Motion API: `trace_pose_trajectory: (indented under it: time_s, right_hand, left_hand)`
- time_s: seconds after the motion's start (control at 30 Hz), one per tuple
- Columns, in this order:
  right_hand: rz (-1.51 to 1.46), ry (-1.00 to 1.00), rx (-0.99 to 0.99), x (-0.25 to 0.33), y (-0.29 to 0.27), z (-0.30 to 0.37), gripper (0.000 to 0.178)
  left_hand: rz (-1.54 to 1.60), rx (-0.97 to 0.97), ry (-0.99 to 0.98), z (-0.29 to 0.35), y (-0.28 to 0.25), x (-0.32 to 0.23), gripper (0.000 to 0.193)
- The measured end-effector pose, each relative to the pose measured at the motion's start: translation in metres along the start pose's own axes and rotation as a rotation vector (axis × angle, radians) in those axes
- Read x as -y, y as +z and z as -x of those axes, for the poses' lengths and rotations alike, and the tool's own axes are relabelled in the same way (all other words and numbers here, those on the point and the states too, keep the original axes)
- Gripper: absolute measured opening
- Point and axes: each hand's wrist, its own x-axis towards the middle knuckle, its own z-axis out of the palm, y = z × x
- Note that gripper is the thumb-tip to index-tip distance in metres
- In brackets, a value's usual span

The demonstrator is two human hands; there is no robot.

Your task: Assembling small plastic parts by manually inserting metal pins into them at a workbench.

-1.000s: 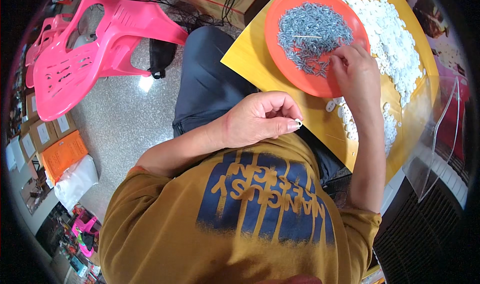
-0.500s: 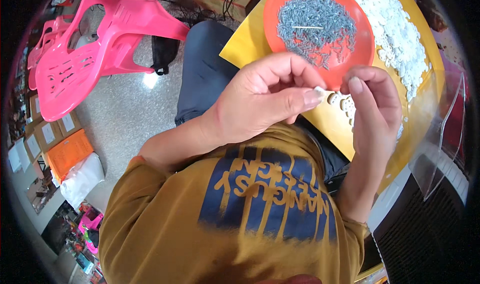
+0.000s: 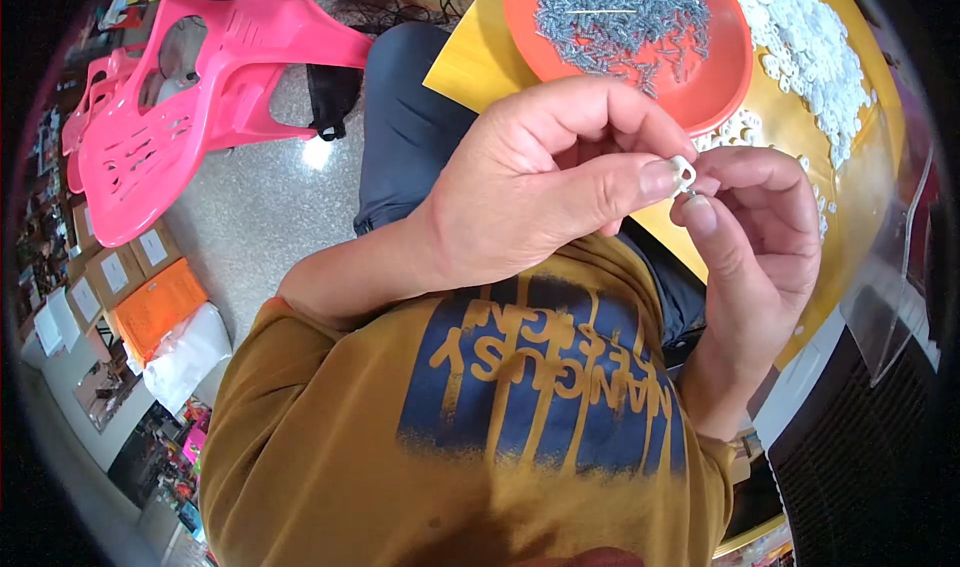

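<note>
My left hand point(image 3: 560, 177) pinches a small white plastic clip point(image 3: 685, 173) with a hole in it between thumb and forefinger. Against it, my right hand point(image 3: 762, 237) holds a tiny metal screw point(image 3: 690, 195) by thumb and fingertips, mostly covered by them. Whether the screw sits inside the clip I cannot tell. Just beyond both hands is a round red plate point(image 3: 725, 97) heaped with small grey screws point(image 3: 620, 17), a thin pale stick point(image 3: 600, 11) lying across them. To its right spreads a large pile of white plastic pieces point(image 3: 800, 47).
Plate and pile rest on a yellow tabletop point(image 3: 470, 72). A clear plastic sheet point(image 3: 890, 287) stands at its right edge. On the left are a pink plastic chair point(image 3: 215, 97), cartons point(image 3: 115, 272), an orange package point(image 3: 160, 307) and a white bag point(image 3: 185, 357).
My hands have come together, bringing the screw up to the white clip. The clip now shows more plainly between my left fingertips. The view has shifted slightly.
</note>
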Motion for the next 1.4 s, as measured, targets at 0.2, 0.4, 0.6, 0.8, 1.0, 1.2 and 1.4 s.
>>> trace_pose_trajectory:
  time_s: [0.2,0.4,0.6,0.8,1.0,1.2,1.4]
  right_hand:
    - [0.033,-0.029,0.004,-0.001,-0.001,0.001,0.021]
    - [0.098,-0.064,0.022,-0.002,-0.003,0.002,0.022]
    - [0.334,-0.201,0.052,0.000,-0.005,0.005,0.022]
    - [0.520,-0.266,0.078,0.004,-0.005,0.005,0.020]
    - [0.413,-0.236,0.053,0.002,-0.004,0.007,0.019]
    - [0.348,-0.232,0.034,-0.001,-0.004,0.009,0.021]
    - [0.297,-0.190,0.017,-0.001,-0.003,0.011,0.021]
  left_hand:
    - [-0.031,0.000,0.016,0.001,0.001,0.002,0.016]
    - [-0.019,0.007,0.025,0.001,0.002,0.004,0.015]
    - [-0.161,0.014,0.062,0.002,0.000,0.002,0.015]
    - [-0.348,0.076,0.257,0.002,-0.004,0.008,0.016]
    - [-0.458,0.097,0.272,0.002,-0.005,0.004,0.017]
    - [-0.380,0.107,0.315,0.004,-0.004,0.006,0.020]
    - [-0.440,0.074,0.279,0.005,-0.001,0.004,0.020]
